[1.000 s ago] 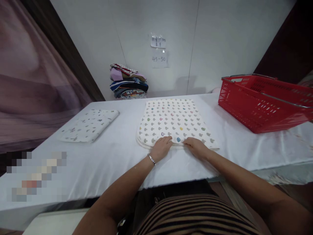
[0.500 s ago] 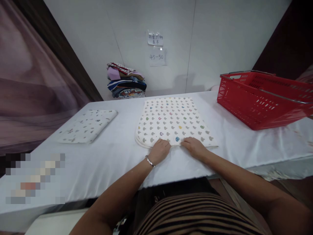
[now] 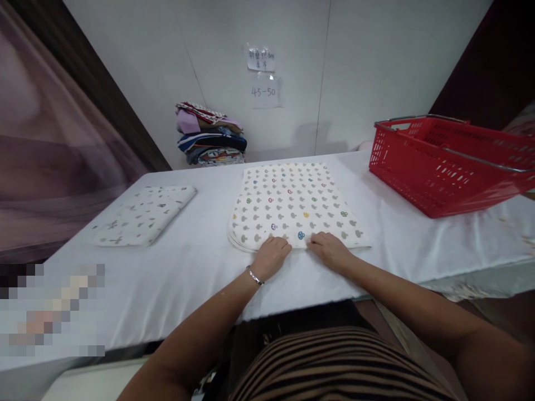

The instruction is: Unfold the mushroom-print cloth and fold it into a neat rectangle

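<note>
Head view: left hand (image 3: 271, 257) and right hand (image 3: 332, 250) rest flat, fingers together, on near edge of patterned cloth (image 3: 292, 203) lying mid-table (image 3: 188, 267). Red basket (image 3: 447, 161) stands right.

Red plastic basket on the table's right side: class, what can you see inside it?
Inside the red plastic basket only its slotted red walls and metal handles show. Nothing rises above the rim. Its near wall hides the bottom, so anything lying low cannot be seen.

Even, soft indoor light; wide-angle bending at edges.
</note>
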`<state>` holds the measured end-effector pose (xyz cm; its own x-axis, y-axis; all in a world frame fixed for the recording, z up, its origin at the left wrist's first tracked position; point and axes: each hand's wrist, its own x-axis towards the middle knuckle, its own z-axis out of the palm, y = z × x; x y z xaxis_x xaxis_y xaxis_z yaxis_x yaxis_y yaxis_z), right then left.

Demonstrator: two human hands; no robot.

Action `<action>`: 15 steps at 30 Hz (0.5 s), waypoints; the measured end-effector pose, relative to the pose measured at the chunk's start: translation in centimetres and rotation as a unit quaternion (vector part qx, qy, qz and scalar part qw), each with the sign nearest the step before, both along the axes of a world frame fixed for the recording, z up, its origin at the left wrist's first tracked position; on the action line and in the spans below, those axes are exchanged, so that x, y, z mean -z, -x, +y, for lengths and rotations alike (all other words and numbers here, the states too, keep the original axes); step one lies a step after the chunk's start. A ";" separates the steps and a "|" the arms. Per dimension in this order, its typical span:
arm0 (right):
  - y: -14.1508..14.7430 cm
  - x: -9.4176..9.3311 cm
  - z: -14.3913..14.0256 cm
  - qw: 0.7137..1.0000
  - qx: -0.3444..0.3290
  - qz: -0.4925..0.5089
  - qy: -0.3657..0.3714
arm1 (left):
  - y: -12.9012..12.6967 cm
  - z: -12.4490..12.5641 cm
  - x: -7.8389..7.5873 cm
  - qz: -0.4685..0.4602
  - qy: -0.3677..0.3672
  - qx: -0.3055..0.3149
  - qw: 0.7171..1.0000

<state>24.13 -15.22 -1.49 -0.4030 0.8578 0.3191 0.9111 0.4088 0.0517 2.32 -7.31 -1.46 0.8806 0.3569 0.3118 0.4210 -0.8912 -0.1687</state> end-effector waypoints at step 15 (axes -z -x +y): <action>0.7 -1.6 0.6 0.991 -0.025 -0.129 0.038 | 0.1 0.5 -0.9 0.066 0.028 0.011 0.997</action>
<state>23.39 -14.60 0.13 -0.5057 0.8521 0.1351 0.8498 0.4650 0.2482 2.24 -6.84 -0.58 0.9205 0.3502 0.1735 0.3783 -0.9098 -0.1710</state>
